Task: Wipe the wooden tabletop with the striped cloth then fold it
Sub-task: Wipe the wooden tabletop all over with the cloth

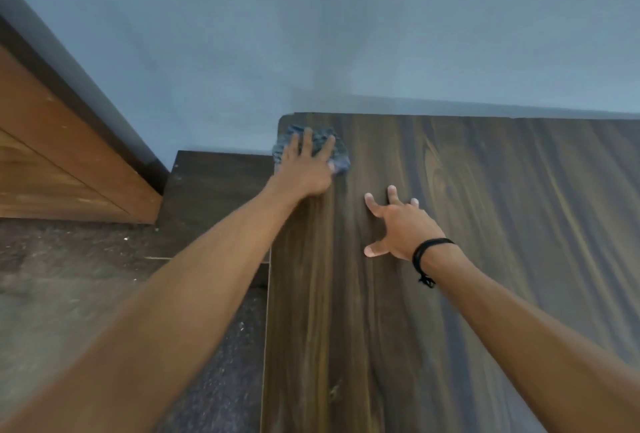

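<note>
Our left hand (304, 169) pressed the striped cloth (341, 155) down with straight, spread fingers at the 11 o'clock corner of the wooden tabletop (502, 242). Our right hand (403, 230), at 4 o'clock from the left, rested on bare wood, fingers splayed wide, holding nothing.

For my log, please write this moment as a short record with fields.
left hand: flat, presses on the cloth
cloth: bunched, at the table's far left corner
right hand: fingers spread, rests on the table
table: dark wood, against a blue wall
stage: wiping, it seems; cloth not yet folded
</note>
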